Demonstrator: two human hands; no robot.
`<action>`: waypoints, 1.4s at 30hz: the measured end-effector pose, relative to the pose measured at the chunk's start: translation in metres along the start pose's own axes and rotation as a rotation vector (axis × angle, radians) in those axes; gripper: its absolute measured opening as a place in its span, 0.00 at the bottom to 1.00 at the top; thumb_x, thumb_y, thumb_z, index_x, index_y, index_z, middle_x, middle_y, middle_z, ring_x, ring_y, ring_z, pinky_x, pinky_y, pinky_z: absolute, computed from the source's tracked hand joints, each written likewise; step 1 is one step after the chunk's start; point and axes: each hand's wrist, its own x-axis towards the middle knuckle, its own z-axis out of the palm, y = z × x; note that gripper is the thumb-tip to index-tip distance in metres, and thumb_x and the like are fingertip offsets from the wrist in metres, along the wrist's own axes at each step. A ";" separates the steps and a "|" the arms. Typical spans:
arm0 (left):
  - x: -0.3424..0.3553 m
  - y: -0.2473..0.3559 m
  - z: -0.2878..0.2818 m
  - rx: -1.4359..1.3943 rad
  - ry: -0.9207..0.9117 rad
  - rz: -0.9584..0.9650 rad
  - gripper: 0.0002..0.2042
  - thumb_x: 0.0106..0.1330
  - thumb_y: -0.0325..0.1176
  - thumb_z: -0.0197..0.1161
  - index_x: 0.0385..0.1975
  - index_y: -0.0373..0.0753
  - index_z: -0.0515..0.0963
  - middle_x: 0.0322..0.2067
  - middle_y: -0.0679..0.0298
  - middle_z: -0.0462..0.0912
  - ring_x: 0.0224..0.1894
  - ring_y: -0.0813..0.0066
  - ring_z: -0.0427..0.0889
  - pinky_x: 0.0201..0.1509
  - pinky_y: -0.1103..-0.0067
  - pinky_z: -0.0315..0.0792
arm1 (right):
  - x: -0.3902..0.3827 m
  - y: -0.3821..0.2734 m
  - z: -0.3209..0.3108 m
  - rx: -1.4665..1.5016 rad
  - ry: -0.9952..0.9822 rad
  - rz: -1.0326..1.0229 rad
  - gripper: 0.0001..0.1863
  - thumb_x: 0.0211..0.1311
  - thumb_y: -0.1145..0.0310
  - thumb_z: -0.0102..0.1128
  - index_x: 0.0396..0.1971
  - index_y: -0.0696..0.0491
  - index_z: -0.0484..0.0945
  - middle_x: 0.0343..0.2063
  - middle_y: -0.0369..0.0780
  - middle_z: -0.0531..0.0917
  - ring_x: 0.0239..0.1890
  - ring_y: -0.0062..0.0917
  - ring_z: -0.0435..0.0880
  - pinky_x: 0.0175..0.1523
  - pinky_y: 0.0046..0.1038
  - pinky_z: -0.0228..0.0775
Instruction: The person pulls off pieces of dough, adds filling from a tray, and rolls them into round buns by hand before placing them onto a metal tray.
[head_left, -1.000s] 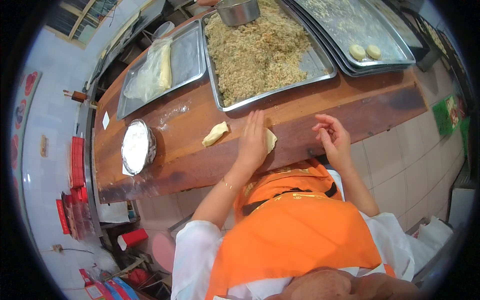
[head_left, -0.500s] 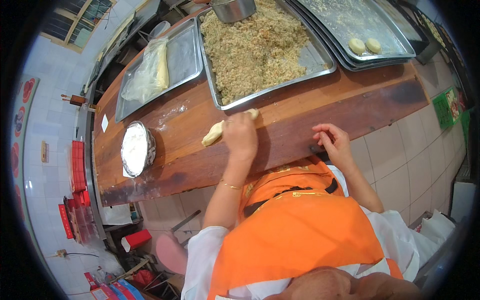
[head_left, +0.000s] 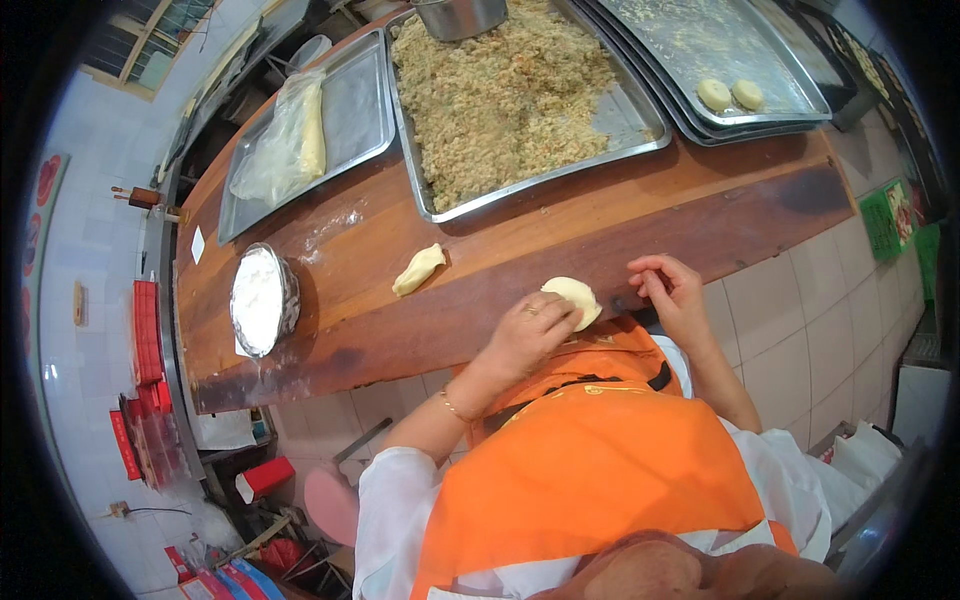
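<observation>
A: Left hand (head_left: pixel 535 332), middle of frame. Where does the dough disc (head_left: pixel 578 296) lie against its fingers?

B: At the fingertips. They bend across its lower-left part, touching. Most of the pale, flattish round shows past them, toward upper right.

A: Gripped?

B: Cannot tell. Contact plain, but thumb and disc underside hidden.

A: Position on the table (head_left: pixel 450 325)?

B: At the near wooden edge, just right of frame centre, above the orange apron (head_left: pixel 590 470).

A: Right hand (head_left: pixel 680 295)?

B: Right of the disc, near but apart. Fingers loosely curled, released, nothing seen in them.

A: Other dough?

B: An oblong dough piece (head_left: pixel 420 269), left of centre, slanting on the wood, clear of both hands. Upper left: shallow tray (head_left: pixel 355 100) with a long dough roll (head_left: pixel 313 130), partly under clear plastic (head_left: pixel 272 165). Upper right: topmost tray of a stack (head_left: pixel 690 40), two small dough rounds (head_left: pixel 714 95) side by side near its lower rim.

A: Remainder?

B: Top centre, a large tray (head_left: pixel 632 122) heaped with crumbly tan mixture (head_left: pixel 500 100); metal container (head_left: pixel 460 20) at its upper end. Far left, bowl (head_left: pixel 293 310) of white powder (head_left: pixel 260 300).
</observation>
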 end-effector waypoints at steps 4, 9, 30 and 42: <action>0.007 -0.035 -0.025 0.120 0.013 -0.352 0.09 0.57 0.23 0.64 0.37 0.39 0.82 0.34 0.57 0.80 0.35 0.56 0.81 0.38 0.66 0.76 | 0.004 -0.003 0.003 -0.024 -0.018 -0.018 0.09 0.68 0.78 0.53 0.41 0.58 0.82 0.31 0.36 0.84 0.29 0.15 0.79 0.35 0.19 0.73; 0.056 -0.070 0.013 0.307 0.241 -0.578 0.07 0.57 0.23 0.64 0.36 0.39 0.82 0.33 0.56 0.80 0.36 0.56 0.80 0.39 0.66 0.76 | 0.005 -0.012 0.006 -0.048 -0.041 -0.048 0.09 0.69 0.78 0.53 0.41 0.58 0.82 0.31 0.36 0.84 0.29 0.15 0.79 0.35 0.19 0.73; 0.036 -0.023 -0.023 -1.659 0.680 -1.053 0.10 0.74 0.27 0.42 0.50 0.32 0.63 0.50 0.38 0.78 0.50 0.48 0.83 0.53 0.63 0.80 | 0.202 -0.060 0.019 -0.775 -0.330 -0.455 0.08 0.54 0.69 0.70 0.33 0.53 0.84 0.33 0.41 0.83 0.37 0.35 0.83 0.41 0.33 0.74; -0.010 0.009 -0.056 -1.642 0.704 -1.098 0.12 0.73 0.28 0.43 0.52 0.31 0.63 0.48 0.39 0.79 0.52 0.48 0.82 0.57 0.61 0.78 | 0.300 -0.021 0.051 -0.808 0.362 -0.769 0.10 0.63 0.67 0.60 0.41 0.54 0.81 0.42 0.45 0.81 0.49 0.42 0.79 0.53 0.39 0.73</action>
